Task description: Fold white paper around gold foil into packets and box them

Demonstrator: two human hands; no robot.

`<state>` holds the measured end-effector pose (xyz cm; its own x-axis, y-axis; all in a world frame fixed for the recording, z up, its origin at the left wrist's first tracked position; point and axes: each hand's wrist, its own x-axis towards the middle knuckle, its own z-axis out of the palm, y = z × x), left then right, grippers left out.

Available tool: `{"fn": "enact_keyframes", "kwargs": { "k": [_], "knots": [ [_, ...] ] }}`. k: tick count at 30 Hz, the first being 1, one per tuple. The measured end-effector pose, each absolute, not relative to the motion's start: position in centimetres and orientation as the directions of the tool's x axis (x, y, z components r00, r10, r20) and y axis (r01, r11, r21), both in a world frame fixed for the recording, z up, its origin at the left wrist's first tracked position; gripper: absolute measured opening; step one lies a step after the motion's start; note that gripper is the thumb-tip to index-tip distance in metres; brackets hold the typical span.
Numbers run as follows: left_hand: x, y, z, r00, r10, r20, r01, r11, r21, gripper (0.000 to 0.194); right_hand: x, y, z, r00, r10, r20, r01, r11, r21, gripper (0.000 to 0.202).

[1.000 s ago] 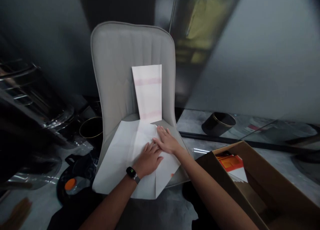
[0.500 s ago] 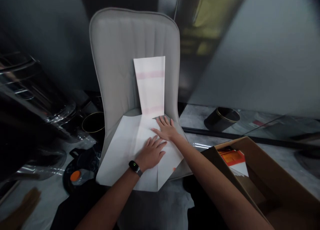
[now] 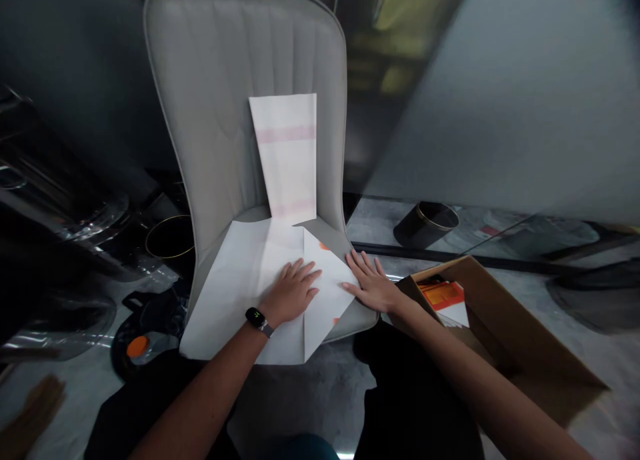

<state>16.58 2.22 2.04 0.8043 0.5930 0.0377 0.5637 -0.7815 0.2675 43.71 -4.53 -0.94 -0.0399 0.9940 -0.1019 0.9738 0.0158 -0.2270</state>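
"Where is the paper?"

"The paper (image 3: pixel 225 293) lies across the seat of the chair (image 3: pixel 215 67), with a fold line (image 3: pixel 304 340) down its right part. A banded piece (image 3: pixel 295 167) leans upright on the backrest; I can't tell whether the two are joined."

"Are you gripping anything?"

"No, nothing is pinched in either hand. My left hand (image 3: pixel 293 293) lies on the paper with its fingers apart, reaching over the fold line. My right hand (image 3: pixel 374 287) is open too, fingers spread over the seat's right edge, thumb by the paper's right corner. I can't tell how firmly it touches."

"How would you press that fold well?"

"I'd use a flat palm, not fingertips, since the seat looks padded and a poke could dent the sheet. Pressure should run along the line, with the other hand steadying the paper so that it doesn't slide or pucker. The corner past the seat's firm middle would want a lighter touch."

"And your arms?"

"Both come up from below. The left slants inward, the watch (image 3: pixel 256 318) on its wrist, palm down. The right crosses in from my right, passing the box (image 3: pixel 520 327), its fingers pointing up and inward."
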Motion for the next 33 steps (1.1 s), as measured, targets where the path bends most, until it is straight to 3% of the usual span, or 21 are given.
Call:
{"fn": "enact_keyframes", "kwargs": {
  "k": [3,5,8,11,15,18,20,23,25,33],
  "knots": [
    [16.5,2.3,1.9,0.805,0.591,0.053,0.558,-0.785,0.267,0.047,41.8,-6.9,0.7,0.021,0.999,-0.035,0.970,-0.029,-0.241,0.086],
    [16.5,2.4,1.6,0.803,0.589,0.084,0.550,-0.789,0.274,0.046,39.3,-9.1,1.7,-0.106,0.992,0.072,0.966,0.120,-0.228,0.090],
    [16.5,2.5,1.2,0.803,0.585,0.112,0.539,-0.794,0.282,0.046,36.0,-12.3,2.1,-0.403,0.911,0.088,0.880,0.412,-0.238,0.094],
    [16.6,2.5,1.3,0.807,0.579,0.112,0.535,-0.799,0.274,0.047,36.0,-13.7,1.4,-0.487,0.872,0.053,0.834,0.483,-0.269,0.093],
    [16.6,2.4,1.8,0.812,0.572,0.114,0.531,-0.806,0.259,0.047,40.1,-13.4,0.4,-0.241,0.970,0.013,0.941,0.237,-0.241,0.087],
    [16.5,2.4,1.7,0.807,0.575,0.134,0.531,-0.806,0.262,0.047,42.4,-13.0,0.2,-0.194,0.981,0.008,0.941,0.188,-0.281,0.082],
    [16.5,2.5,1.5,0.804,0.578,0.140,0.534,-0.805,0.258,0.047,42.9,-12.5,0.1,-0.120,0.990,0.072,0.919,0.138,-0.369,0.072],
    [16.6,2.6,1.2,0.803,0.580,0.135,0.538,-0.804,0.254,0.047,42.9,-10.9,-0.3,0.231,0.954,0.188,0.824,-0.090,-0.559,0.064],
    [16.6,2.6,1.2,0.802,0.583,0.128,0.541,-0.801,0.256,0.047,42.7,-9.4,-0.6,0.422,0.891,0.164,0.704,-0.208,-0.679,0.065],
    [16.7,1.0,2.0,0.787,0.611,0.084,0.571,-0.773,0.277,0.044,41.3,-6.1,-0.5,0.454,0.889,-0.053,0.388,-0.251,-0.887,0.049]
  ]
}}
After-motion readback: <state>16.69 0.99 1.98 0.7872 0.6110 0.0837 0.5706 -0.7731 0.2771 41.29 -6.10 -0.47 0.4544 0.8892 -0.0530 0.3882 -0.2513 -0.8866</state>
